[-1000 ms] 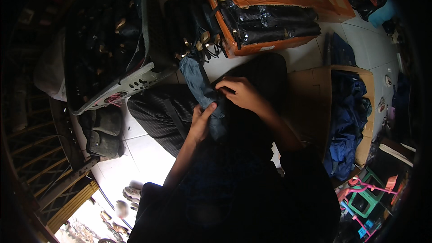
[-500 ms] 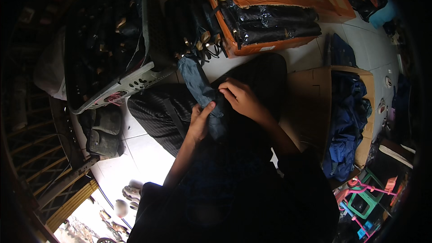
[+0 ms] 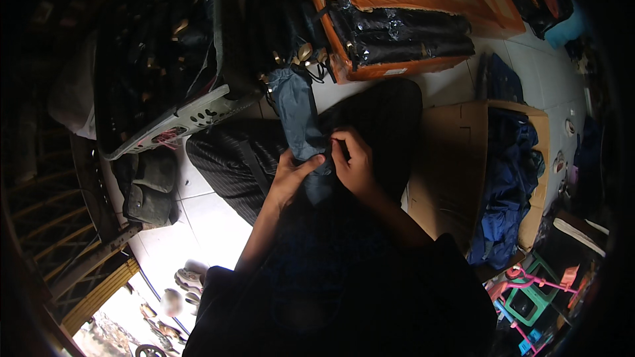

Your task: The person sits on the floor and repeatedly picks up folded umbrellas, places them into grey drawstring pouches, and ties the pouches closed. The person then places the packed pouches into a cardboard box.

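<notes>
A blue-grey folded umbrella [image 3: 297, 114] lies lengthwise over my lap, its far end beside a bunch of dark folded umbrellas. My left hand [image 3: 291, 173] is wrapped round its nearer part, the thumb lying across the cloth. At the umbrella's right edge, my right hand [image 3: 354, 162] is closed in a pinch, thumb and forefinger together. What sits between those fingertips is too small and dark to make out. The umbrella's near end fades into the shadow of my dark clothing.
A grey plastic basket [image 3: 198, 107] of dark umbrellas stands at the left. Ahead is an orange carton [image 3: 397, 66] with plastic-wrapped umbrellas. An open cardboard box [image 3: 444, 165] holding blue cloth [image 3: 506, 185] is at the right. Dark bags [image 3: 152, 188] rest on the left floor tiles.
The umbrella has swung slightly right and stands more upright in view. My right hand has moved a little right and nearer me, still pinching; my left hand keeps its hold.
</notes>
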The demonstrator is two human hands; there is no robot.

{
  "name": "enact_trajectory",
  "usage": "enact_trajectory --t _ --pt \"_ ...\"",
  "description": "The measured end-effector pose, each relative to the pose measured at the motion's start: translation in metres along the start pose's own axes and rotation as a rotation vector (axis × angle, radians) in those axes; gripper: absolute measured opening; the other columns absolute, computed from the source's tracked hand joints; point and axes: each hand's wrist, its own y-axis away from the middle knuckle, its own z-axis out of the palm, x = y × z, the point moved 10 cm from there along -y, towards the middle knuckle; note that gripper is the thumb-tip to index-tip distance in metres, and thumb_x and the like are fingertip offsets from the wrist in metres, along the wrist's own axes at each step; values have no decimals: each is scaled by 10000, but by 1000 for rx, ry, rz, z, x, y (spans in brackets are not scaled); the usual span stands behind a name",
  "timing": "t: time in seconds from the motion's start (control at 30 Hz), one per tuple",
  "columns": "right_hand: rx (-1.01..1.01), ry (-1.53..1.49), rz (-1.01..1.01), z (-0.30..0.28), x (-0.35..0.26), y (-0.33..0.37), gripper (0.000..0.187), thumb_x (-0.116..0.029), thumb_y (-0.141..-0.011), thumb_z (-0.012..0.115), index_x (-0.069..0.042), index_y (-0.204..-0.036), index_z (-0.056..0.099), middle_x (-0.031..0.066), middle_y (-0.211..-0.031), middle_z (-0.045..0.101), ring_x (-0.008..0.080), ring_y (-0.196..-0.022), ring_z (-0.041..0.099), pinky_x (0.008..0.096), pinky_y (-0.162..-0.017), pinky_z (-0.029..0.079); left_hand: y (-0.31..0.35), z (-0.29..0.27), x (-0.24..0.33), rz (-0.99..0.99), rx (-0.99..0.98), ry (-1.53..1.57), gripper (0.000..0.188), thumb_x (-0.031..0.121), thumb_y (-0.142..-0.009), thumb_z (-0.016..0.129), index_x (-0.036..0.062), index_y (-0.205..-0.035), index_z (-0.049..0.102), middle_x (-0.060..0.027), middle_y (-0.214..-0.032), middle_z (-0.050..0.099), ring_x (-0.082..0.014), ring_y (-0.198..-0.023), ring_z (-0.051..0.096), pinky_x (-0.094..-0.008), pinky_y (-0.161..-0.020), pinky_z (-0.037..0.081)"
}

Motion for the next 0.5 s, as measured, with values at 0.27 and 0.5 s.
enact_trajectory --t 0.27,0.5 --pt "-193 -155 326 14 20 -9 133 -96 -865 657 0 -943 608 75 -809 611 128 -695 582 250 -580 437 -1 9 8 35 -52 -136 511 135 -788 754 -63 -1192 513 -127 -1068 633 -195 -974 622 -299 -851 497" --pt "-154 -392 506 25 43 11 139 -109 -888 659 0 -915 578 -8 -767 588 4 -677 484 178 -544 375 0 -5 -5 41 60 29 529 344 -900 623 -54 -1228 505 -132 -1097 617 -193 -1039 577 -304 -935 428"
